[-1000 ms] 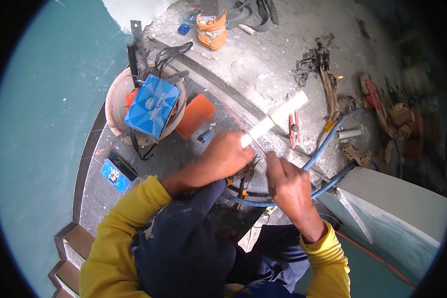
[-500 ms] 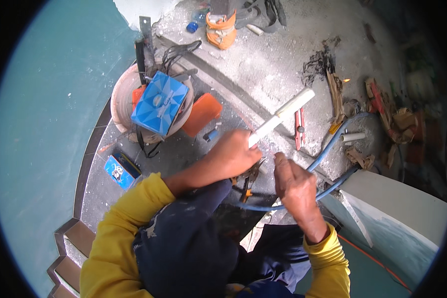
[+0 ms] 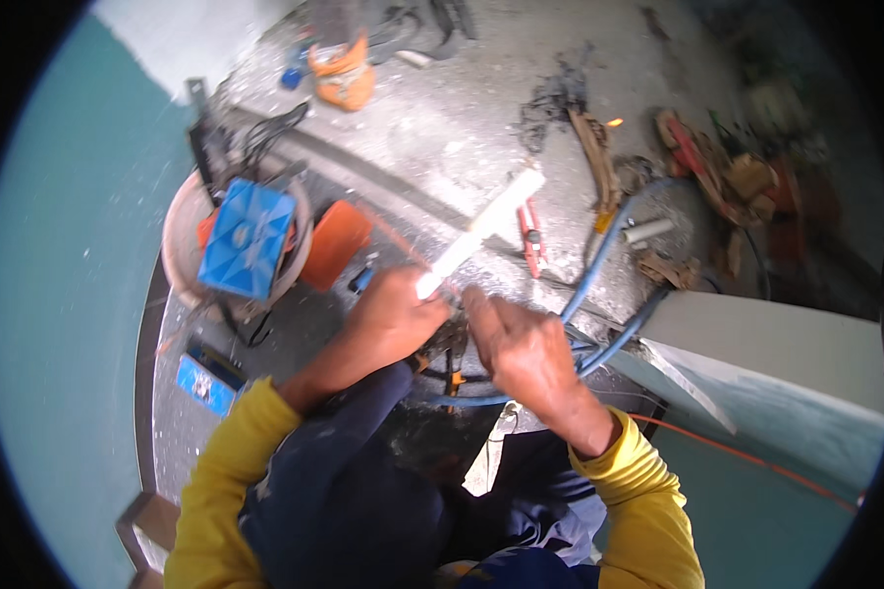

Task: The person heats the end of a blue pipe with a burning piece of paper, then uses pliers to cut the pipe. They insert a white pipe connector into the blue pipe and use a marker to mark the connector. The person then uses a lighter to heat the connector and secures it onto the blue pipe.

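From where I stood, the plainest change was in the right hand [image 3: 525,353]. Half a second earlier it had been clearly apart from the left hand [image 3: 400,314]; now it had come in close, its curled fingertips just beside the left fist. The person's view had swung as well, so everything on the floor [image 3: 422,128] sat further left in it, though I saw no sign that those things had been moved themselves.

The white pipe [image 3: 483,228] was in the left hand, whose fingers were clamped round its lower end, while the rest slanted up and away to the right. That hold looked the same as a second before. A thin reddish strip [image 3: 393,232] showed on the left of the pipe and ran toward the right hand, where the fingers were bent in and seemed closed on its near end. It was too blurred for me to tell a blade from a cord, or whether it touched the pipe.

To my eye, the shift meant that the right hand was moving along the strip's line while the left kept the pipe steady; I judged the work on the pipe to be still under way, with neither hand free.

Beyond the pipe's right side lay a red-handled tool [image 3: 532,240], near but untouched. A blue hose [image 3: 594,265] curved past the right hand, and a short white pipe piece [image 3: 648,230] lay beyond it.
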Demonstrator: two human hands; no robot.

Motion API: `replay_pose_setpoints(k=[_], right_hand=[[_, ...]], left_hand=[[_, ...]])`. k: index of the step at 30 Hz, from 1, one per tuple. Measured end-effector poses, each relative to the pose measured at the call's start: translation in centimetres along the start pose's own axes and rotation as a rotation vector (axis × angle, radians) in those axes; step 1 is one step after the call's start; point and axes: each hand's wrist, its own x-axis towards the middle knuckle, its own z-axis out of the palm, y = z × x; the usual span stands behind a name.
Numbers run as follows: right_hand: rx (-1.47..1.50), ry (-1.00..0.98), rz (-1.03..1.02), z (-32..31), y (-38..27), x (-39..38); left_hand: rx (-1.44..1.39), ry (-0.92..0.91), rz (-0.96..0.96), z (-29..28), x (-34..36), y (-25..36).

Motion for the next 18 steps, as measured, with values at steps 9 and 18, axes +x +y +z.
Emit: replay_pose_setpoints(k=[9,18], right_hand=[[0.039,0.017,-0.03,0.0,0.0,1.0],[0.044,0.02,-0.003,0.1,-0.5,0.5]], left_hand=[[-0.012,0.046,-0.207,-0.9,-0.3,2.1],[0.083,0.054,-0.069,-1.1,-0.4,2.0]])
